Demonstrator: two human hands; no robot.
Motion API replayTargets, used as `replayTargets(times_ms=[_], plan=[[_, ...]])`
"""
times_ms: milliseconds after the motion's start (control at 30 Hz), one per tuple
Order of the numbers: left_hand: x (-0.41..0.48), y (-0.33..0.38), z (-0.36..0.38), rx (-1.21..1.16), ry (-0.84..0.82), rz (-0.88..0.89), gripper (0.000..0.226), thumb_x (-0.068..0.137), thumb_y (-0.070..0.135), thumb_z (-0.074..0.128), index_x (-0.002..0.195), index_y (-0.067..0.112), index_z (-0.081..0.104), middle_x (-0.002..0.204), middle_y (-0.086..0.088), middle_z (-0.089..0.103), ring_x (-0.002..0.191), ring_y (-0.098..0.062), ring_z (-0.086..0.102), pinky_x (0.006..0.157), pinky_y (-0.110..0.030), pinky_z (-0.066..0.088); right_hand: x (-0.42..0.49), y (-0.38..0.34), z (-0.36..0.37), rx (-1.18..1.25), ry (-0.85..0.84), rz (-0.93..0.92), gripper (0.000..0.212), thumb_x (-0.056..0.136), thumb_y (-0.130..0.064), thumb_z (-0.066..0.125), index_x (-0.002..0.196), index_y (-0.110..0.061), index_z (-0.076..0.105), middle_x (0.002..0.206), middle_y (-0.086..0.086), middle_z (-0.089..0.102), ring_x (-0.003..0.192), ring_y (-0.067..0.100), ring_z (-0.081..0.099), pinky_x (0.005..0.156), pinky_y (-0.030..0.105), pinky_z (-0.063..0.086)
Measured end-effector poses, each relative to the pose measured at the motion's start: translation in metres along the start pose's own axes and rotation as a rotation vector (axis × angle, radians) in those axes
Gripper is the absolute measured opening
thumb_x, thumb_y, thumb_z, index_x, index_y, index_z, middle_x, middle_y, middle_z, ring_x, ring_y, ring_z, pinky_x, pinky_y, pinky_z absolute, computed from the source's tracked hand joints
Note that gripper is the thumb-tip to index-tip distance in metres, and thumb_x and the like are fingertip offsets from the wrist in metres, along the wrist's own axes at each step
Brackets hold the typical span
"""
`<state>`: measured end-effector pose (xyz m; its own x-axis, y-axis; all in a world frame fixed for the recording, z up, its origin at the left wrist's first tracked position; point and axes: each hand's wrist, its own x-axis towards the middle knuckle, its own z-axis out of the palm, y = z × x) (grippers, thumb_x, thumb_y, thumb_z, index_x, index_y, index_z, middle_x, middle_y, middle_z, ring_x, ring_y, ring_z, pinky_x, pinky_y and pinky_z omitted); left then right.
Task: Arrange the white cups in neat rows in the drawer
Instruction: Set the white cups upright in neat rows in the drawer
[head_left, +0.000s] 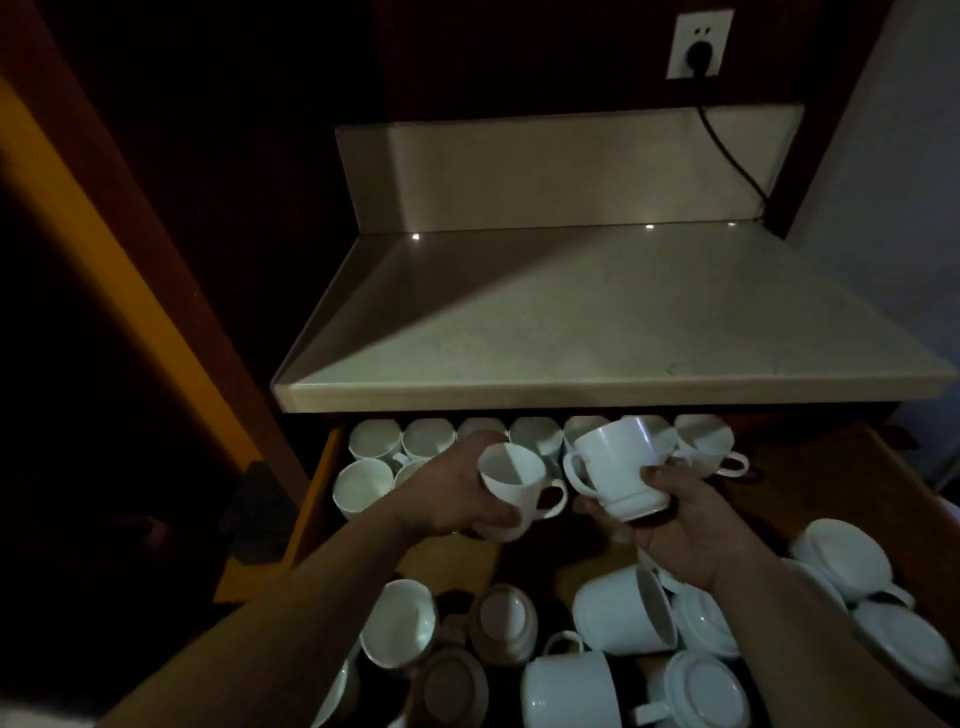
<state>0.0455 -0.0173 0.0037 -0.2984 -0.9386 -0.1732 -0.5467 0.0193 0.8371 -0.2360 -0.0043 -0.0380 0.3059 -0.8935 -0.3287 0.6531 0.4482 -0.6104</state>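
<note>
Open brown wooden drawer (317, 483): rowed white cups (431, 439) at 12 o'clock, loose white cups (623, 616) at 6. Centre, aloft: left hand (452, 501) wraps upright white ceramic cup (511, 480); right hand (675, 525) cradles tilted white ceramic cup (618, 467). Probably light, rigid, slick, chippable (hold bodies, not handles).

A pale countertop (597, 322) fills the middle, part lit and part in slanting shadow, with a matching upstand (561, 171) along its far edge. Above, a white wall socket (698, 44) holds a black plug (its cable (727, 150) trails down right). Dark wood panelling (171, 270) stands at left.
</note>
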Motion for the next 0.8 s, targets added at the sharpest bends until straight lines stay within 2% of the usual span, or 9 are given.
replayTargets(times_ms=[100,167,300,400,467,533,600,733,800], plan=[[0.01,0.004,0.013,0.123,-0.002,-0.002,0.075,0.056,0.022,0.092,0.12,0.032,0.052,0.116,0.007,0.06,0.1,-0.015,0.064,0.068,-0.045,0.063,0.001,-0.006,0.004,-0.149,0.044,-0.067,0.064,0.074,-0.003,0.068,0.136,0.002,0.055,0.121,0.024,0.071,0.1,0.034,0.074,0.074,0.039,0.063],[0.019,-0.002,0.02,0.279,-0.012,-0.014,0.082,0.054,0.03,0.092,0.124,0.03,0.05,0.12,0.003,0.059,0.102,-0.019,0.063,0.077,-0.044,0.06,0.002,-0.008,0.004,-0.214,0.067,-0.102,0.065,0.073,-0.007,0.067,0.138,-0.001,0.055,0.125,0.024,0.069,0.106,0.034,0.072,0.077,0.039,0.062],[0.031,-0.01,0.033,0.632,-0.076,0.019,0.089,0.064,0.035,0.088,0.137,0.016,0.041,0.133,-0.009,0.051,0.117,-0.028,0.054,0.091,-0.035,0.048,0.001,-0.003,0.001,-0.433,0.12,-0.076,0.062,0.086,0.003,0.066,0.145,-0.008,0.049,0.13,0.022,0.067,0.118,0.041,0.065,0.102,0.057,0.052],[0.034,-0.011,0.041,0.83,-0.146,0.046,0.086,0.075,0.035,0.081,0.142,0.006,0.036,0.138,-0.015,0.041,0.123,-0.035,0.047,0.099,-0.044,0.047,-0.005,0.001,0.008,-0.581,0.197,-0.038,0.083,0.087,0.012,0.066,0.151,-0.033,0.037,0.138,0.007,0.053,0.12,0.032,0.058,0.096,0.055,0.054],[0.036,-0.018,0.043,0.838,-0.107,0.018,0.091,0.072,0.042,0.083,0.14,0.007,0.034,0.134,-0.014,0.043,0.117,-0.034,0.053,0.093,-0.043,0.05,-0.007,0.004,0.01,-0.765,0.215,-0.027,0.097,0.08,0.004,0.078,0.148,-0.049,0.034,0.14,0.002,0.046,0.119,0.026,0.054,0.092,0.051,0.057],[0.036,-0.024,0.045,0.845,-0.059,0.098,0.084,0.075,0.047,0.078,0.136,0.006,0.039,0.127,-0.015,0.046,0.111,-0.035,0.056,0.088,-0.044,0.051,-0.008,0.004,0.009,-1.035,0.243,-0.011,0.095,0.063,-0.018,0.089,0.136,-0.058,0.042,0.137,0.001,0.052,0.117,0.026,0.058,0.091,0.053,0.059],[0.037,-0.032,0.046,0.864,-0.048,0.179,0.078,0.08,0.048,0.073,0.137,0.003,0.042,0.126,-0.018,0.048,0.11,-0.038,0.055,0.088,-0.047,0.051,-0.009,0.004,0.008,-1.265,0.245,0.004,0.094,0.053,-0.033,0.091,0.128,-0.065,0.043,0.129,-0.003,0.057,0.112,0.023,0.062,0.086,0.051,0.062],[0.045,-0.051,0.042,0.951,0.023,0.241,0.088,0.07,0.056,0.072,0.138,0.007,0.045,0.124,-0.016,0.05,0.109,-0.036,0.053,0.089,-0.043,0.05,-0.008,0.002,0.01,-1.575,0.19,-0.022,0.103,0.051,-0.04,0.092,0.133,-0.059,0.032,0.126,-0.01,0.057,0.108,0.013,0.062,0.081,0.042,0.062],[0.043,-0.049,0.037,1.024,0.053,0.258,0.085,0.069,0.06,0.056,0.136,0.009,0.049,0.123,-0.016,0.051,0.109,-0.035,0.049,0.091,-0.043,0.044,-0.004,0.004,0.014,-1.714,0.15,-0.049,0.102,0.056,-0.036,0.091,0.135,-0.055,0.03,0.126,-0.009,0.055,0.11,0.015,0.06,0.08,0.041,0.059]])
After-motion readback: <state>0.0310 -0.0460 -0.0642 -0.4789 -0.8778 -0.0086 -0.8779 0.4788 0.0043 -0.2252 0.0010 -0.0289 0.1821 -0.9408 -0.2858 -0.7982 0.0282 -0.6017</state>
